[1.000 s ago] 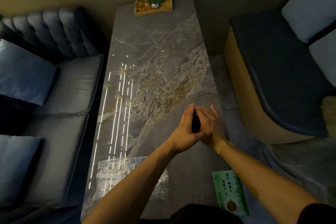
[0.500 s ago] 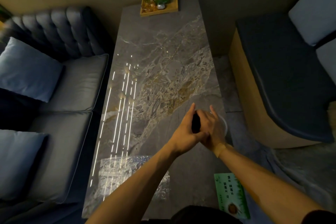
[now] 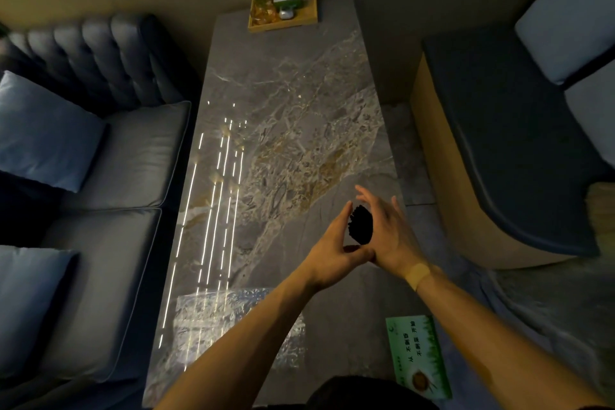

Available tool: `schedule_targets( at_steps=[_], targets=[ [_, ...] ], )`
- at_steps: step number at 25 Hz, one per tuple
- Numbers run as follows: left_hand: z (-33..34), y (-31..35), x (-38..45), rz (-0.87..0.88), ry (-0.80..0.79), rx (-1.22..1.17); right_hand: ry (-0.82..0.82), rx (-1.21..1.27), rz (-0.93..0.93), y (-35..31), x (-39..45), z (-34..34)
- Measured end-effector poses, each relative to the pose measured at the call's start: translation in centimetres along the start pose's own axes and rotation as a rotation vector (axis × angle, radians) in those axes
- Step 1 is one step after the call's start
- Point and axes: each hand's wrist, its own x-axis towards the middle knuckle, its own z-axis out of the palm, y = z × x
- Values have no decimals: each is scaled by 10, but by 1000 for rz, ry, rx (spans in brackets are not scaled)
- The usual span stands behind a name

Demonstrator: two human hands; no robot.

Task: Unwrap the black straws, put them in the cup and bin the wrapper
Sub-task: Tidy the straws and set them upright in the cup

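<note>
We look down in dim light at our two hands raised over a long marble-patterned tabletop (image 3: 293, 103). Much is hard to make out: the cup is not visible, probably hidden under our hands, and our forearms cross the lower part of the view. Between the hands we see the bundle of black straws (image 3: 360, 224) end-on, a dark, bristly cluster of tips; its length is hidden. The left hand (image 3: 332, 251) cups the bundle from the left, fingers curved, thumb reaching under it toward the other hand. The right hand (image 3: 389, 231) stands on the bundle's right with fingers spread and straight; whether its palm presses the straws we cannot tell. A tan plaster (image 3: 417, 275) crosses the right wrist. Nearer us on the tabletop lies a crinkled, clear plastic wrapper (image 3: 206, 323), glinting, partly covered by the left forearm. A green printed packet (image 3: 419, 356) lies at the tabletop's right near edge. At the far end sits a wooden tray (image 3: 309, 15) holding a plant and small items too dim to name. A tufted dark sofa (image 3: 109, 150) with blue cushions runs along the left.
</note>
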Motion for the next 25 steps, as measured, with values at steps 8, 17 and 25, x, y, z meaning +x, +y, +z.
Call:
schedule_targets(
  at_steps=[8,17,25],
  targets=[
    [1,-2,11,74,85,151,-54,200,249,42,-34,-18],
    [15,10,24,168,133,351,-103,147,303,27,-29,5],
    [6,-12,18,162,158,430,-142,280,279,34,-42,3]
  ],
)
